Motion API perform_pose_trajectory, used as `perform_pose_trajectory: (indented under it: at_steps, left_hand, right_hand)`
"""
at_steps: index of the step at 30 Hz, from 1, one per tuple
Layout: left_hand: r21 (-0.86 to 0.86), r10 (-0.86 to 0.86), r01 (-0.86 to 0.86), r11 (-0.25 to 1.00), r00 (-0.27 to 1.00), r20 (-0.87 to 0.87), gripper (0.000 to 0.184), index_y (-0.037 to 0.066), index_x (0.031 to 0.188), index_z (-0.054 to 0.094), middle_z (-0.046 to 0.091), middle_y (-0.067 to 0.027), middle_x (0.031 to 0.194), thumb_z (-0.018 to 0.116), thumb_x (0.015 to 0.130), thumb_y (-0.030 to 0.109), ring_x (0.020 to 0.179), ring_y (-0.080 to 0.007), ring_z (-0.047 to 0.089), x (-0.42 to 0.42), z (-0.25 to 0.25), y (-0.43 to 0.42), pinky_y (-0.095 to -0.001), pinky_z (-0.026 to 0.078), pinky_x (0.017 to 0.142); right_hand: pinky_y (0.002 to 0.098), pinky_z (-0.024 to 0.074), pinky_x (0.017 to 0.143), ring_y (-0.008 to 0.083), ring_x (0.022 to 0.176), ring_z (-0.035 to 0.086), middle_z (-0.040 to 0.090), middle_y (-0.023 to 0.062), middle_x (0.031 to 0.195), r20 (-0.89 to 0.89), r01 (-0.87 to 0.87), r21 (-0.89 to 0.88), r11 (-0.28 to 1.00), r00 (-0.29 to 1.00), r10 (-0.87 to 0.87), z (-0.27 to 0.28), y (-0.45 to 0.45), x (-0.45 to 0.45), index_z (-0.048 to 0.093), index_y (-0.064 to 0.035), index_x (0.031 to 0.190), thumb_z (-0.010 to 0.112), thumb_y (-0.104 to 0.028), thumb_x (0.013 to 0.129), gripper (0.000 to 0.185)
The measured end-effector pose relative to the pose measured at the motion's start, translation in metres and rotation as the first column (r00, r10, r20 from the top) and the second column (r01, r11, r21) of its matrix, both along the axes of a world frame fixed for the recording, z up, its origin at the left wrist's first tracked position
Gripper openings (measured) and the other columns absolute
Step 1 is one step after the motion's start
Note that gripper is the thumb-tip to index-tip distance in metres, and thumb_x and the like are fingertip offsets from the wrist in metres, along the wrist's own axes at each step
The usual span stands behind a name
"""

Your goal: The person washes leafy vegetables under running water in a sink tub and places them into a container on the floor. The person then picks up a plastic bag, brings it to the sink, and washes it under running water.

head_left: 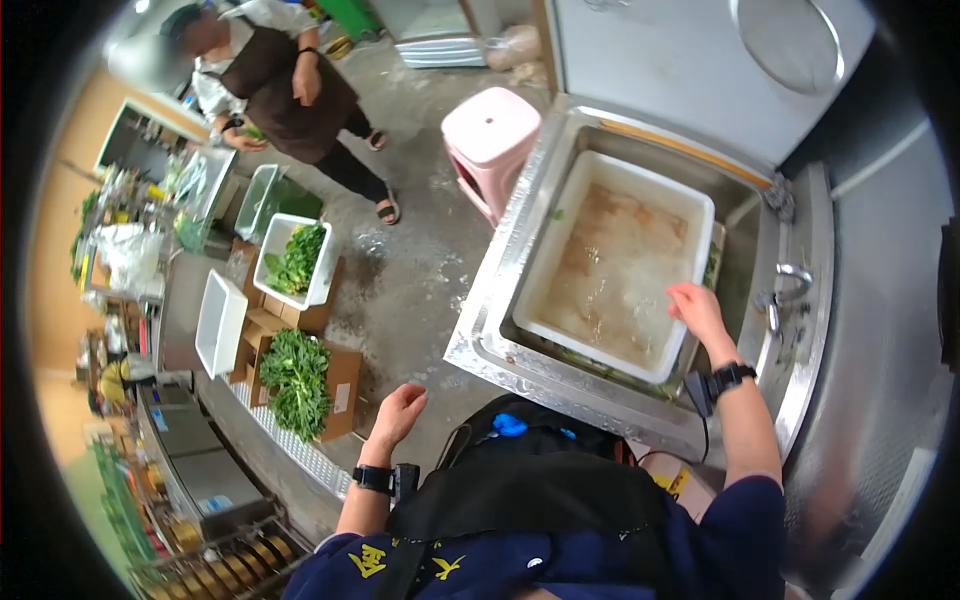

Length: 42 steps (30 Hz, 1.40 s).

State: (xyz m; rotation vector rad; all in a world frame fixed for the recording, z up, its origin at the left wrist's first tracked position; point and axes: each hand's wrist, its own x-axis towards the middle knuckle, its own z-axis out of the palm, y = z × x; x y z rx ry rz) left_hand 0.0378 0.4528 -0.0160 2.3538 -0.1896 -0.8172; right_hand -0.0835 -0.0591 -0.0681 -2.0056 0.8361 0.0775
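My left hand (402, 412) hangs over the floor beside my body, fingers curled in, and nothing shows in it. My right hand (697, 308) is at the right side of a white plastic tub (612, 349), its curled fingers over the inner side of the rim. I see nothing in those fingers; whether they touch the rim I cannot tell. Cloudy brownish water (620, 265) fills the tub, and a small green leaf bit floats near its left wall. The tub sits in a metal sink (480, 335), with green scraps beside it.
A faucet (785, 290) stands right of the sink, a pink stool (490, 130) behind its left side. Left are a cardboard box (343, 395) with leafy greens (296, 383), a white bin (325, 262) of greens and another white bin (218, 325). A person (285, 85) in a brown apron stands beyond.
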Motion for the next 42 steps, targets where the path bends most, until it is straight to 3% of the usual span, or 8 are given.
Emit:
perform_pose_trajectory:
  at_steps: [16,21,24,31,35,37,38,42]
  left_hand:
    - [0.149,0.030,-0.029,0.988,1.000,-0.008,0.034,0.003,0.104,0.055,0.061,-0.0150,0.094,0.052,0.081,0.029,0.089,-0.0293,0.058,-0.018,0.004,0.041,-0.0368,0.045,0.078]
    - [0.210,0.143,-0.132,0.969,0.989,-0.036,0.035,0.003,0.105,0.055,0.062,-0.0154,0.094,0.053,0.080,0.028,0.090,-0.0290,0.058,-0.047,0.013,0.081,-0.0362,0.045,0.079]
    - [0.193,0.188,-0.174,0.966,0.981,-0.053,0.035,0.003,0.104,0.055,0.062,-0.0154,0.094,0.053,0.079,0.029,0.089,-0.0287,0.059,-0.056,-0.002,0.116,-0.0360,0.045,0.078]
    - [0.247,0.326,-0.291,0.924,0.939,-0.113,0.026,0.003,0.087,0.062,0.062,-0.0163,0.086,0.052,0.076,0.024,0.086,-0.0324,0.059,-0.079,-0.102,0.239,-0.0394,0.046,0.076]
    - [0.545,-0.415,0.348,0.763,0.910,0.001,0.016,0.004,0.073,0.061,0.062,-0.0128,0.079,0.049,0.075,0.014,0.075,-0.0318,0.060,-0.124,-0.181,0.350,-0.0393,0.048,0.064]
    - [0.070,0.676,-0.701,0.709,0.648,-0.351,0.015,0.003,0.078,0.059,0.060,-0.0095,0.069,0.049,0.079,0.015,0.068,-0.0211,0.059,-0.157,-0.203,0.397,-0.0329,0.047,0.059]
    - [0.005,0.719,-0.986,0.165,0.117,-0.685,0.014,0.005,0.087,0.057,0.058,-0.0076,0.066,0.051,0.081,0.016,0.062,-0.0174,0.058,-0.163,-0.194,0.411,-0.0298,0.046,0.054]
    - [-0.212,0.665,-0.976,-0.042,0.131,-0.735,0.018,0.003,0.092,0.048,0.058,-0.0121,0.068,0.058,0.080,0.013,0.056,-0.0244,0.057,-0.227,-0.225,0.463,-0.0338,0.045,0.047]
  right_hand:
    - [0.0343,0.0472,0.067,0.0255,0.073,0.061,0.062,0.0141,0.075,-0.054,-0.363,0.225,0.904,0.922,0.383,0.005,0.057,0.016,0.059,0.0005,0.094,0.058,-0.014,0.075,0.024]
    - [0.0326,0.0456,0.073,0.0243,0.079,0.059,0.061,0.0151,0.086,0.099,-0.584,-0.475,0.658,0.708,0.699,0.005,0.067,0.016,0.059,0.0014,0.099,0.055,-0.013,0.081,0.023]
    - [0.0326,0.0443,0.076,0.0250,0.086,0.058,0.060,0.0160,0.093,0.144,-0.499,-0.074,0.863,0.851,0.505,0.014,0.080,0.015,0.058,0.0015,0.101,0.056,-0.012,0.080,0.025]
    - [0.0287,0.0475,0.074,0.0189,0.082,0.059,0.061,0.0129,0.090,-0.092,-0.531,-0.489,0.692,0.821,0.564,0.042,0.107,-0.008,0.054,0.0058,0.105,0.054,-0.004,0.079,0.028]
    - [0.0281,0.0480,0.068,0.0196,0.077,0.059,0.059,0.0132,0.089,0.014,-0.160,-0.201,0.966,0.986,0.166,0.055,0.139,0.006,0.054,0.0069,0.102,0.054,-0.008,0.081,0.025]
    - [0.0257,0.0480,0.067,0.0183,0.078,0.058,0.058,0.0125,0.087,0.058,-0.072,0.035,0.997,0.996,0.070,0.091,0.170,0.051,0.053,0.0076,0.102,0.055,-0.009,0.082,0.026]
    - [0.0257,0.0473,0.069,0.0177,0.079,0.058,0.058,0.0116,0.087,0.057,-0.065,0.058,0.996,0.996,0.061,0.101,0.186,0.077,0.053,0.0069,0.104,0.056,-0.010,0.082,0.028]
    - [0.0278,0.0435,0.080,0.0164,0.091,0.055,0.057,0.0088,0.099,0.069,-0.395,-0.186,0.900,0.908,0.413,0.116,0.229,0.164,0.051,0.0016,0.112,0.057,-0.018,0.084,0.035]
